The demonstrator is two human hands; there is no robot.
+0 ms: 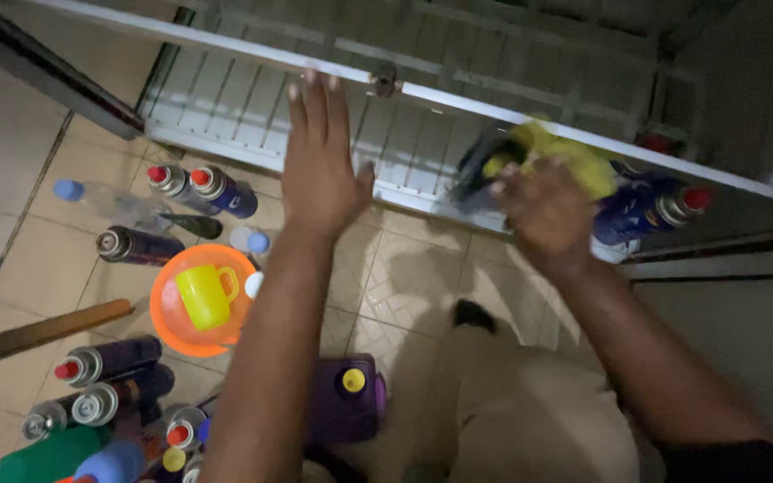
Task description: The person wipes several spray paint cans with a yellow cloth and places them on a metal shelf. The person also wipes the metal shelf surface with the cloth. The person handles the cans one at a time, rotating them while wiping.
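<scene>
Left hand point(319, 165): fingers spread flat, tips on white metal rail point(458, 98) of rack.
Right hand point(543, 210): clamped on yellow cloth point(556, 152), pressed at rail.
Floor, left: spray cans point(212, 188); orange bowl point(167, 317) holding yellow cup point(203, 295).
</scene>
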